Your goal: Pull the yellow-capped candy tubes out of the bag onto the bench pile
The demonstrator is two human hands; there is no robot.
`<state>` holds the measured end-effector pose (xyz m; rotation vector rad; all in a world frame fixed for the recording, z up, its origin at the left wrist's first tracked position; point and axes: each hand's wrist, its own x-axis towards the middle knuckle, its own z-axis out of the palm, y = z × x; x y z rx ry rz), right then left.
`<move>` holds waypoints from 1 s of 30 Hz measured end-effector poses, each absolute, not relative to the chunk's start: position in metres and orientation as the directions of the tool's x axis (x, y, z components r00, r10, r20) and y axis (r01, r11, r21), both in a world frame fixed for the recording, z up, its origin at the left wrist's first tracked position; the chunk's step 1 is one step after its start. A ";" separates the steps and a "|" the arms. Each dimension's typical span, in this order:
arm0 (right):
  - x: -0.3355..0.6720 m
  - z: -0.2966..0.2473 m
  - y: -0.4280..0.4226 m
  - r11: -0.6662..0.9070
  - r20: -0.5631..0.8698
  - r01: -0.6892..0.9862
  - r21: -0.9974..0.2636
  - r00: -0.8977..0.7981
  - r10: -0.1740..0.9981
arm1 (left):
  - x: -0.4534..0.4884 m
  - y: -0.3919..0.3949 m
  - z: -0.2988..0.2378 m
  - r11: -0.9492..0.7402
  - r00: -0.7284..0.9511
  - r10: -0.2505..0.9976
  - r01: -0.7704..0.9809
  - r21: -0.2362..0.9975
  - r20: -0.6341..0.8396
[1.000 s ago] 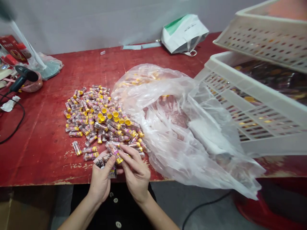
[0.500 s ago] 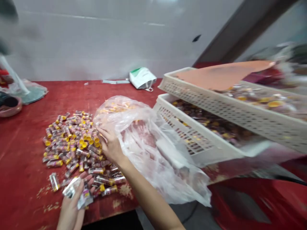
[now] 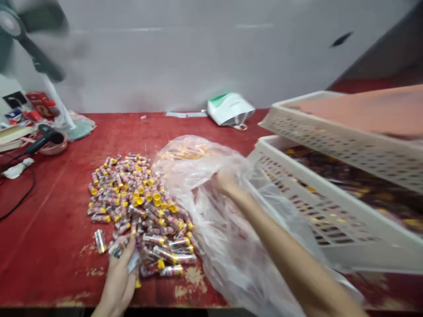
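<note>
A heap of small clear tubes with yellow caps point(image 3: 139, 207) lies on the red table point(image 3: 49, 229). My left hand point(image 3: 119, 275) rests at the near edge of the heap, closed on a small stack of printed labels point(image 3: 124, 253). My right hand point(image 3: 226, 181) reaches forward into the big clear plastic bag point(image 3: 211, 207) beside the heap. Its fingers are buried in the film and blurred, so I cannot see whether they hold anything.
Two stacked white slotted crates point(image 3: 333, 176) with packed goods stand at the right, the upper one under an orange sheet. A white and green bag point(image 3: 229, 110) lies at the back wall. A fan, a hair dryer point(image 3: 42, 138) and a black cable occupy the far left.
My right hand left the tube heap and reached further right, into the plastic bag. The left hand stayed by the heap with the labels. My head turned, shifting the view.
</note>
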<state>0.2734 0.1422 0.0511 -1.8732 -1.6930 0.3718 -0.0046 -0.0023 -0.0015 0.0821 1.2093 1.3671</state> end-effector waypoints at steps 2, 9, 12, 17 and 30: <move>0.253 0.042 0.111 0.055 0.126 0.720 -0.691 0.045 0.991 | 0.001 0.002 0.002 0.268 -0.236 0.782 -0.709 0.653 -0.577; 0.136 -0.002 0.005 0.124 0.112 0.121 -0.985 -0.099 0.989 | 0.019 -0.013 0.006 0.222 -0.191 0.840 -0.733 0.643 -0.508; 0.119 -0.012 0.001 0.089 0.086 0.051 -0.995 -0.051 0.995 | 0.012 -0.023 0.004 0.234 -0.163 0.857 -0.722 0.651 -0.489; 0.112 -0.009 0.007 0.074 0.071 0.050 -0.996 -0.051 0.996 | 0.007 -0.024 0.002 0.209 -0.195 0.849 -0.731 0.650 -0.491; 0.141 0.000 -0.025 0.112 0.099 -0.348 -0.931 0.055 0.994 | 0.007 -0.023 0.016 0.228 -0.113 0.818 -0.837 0.497 -0.564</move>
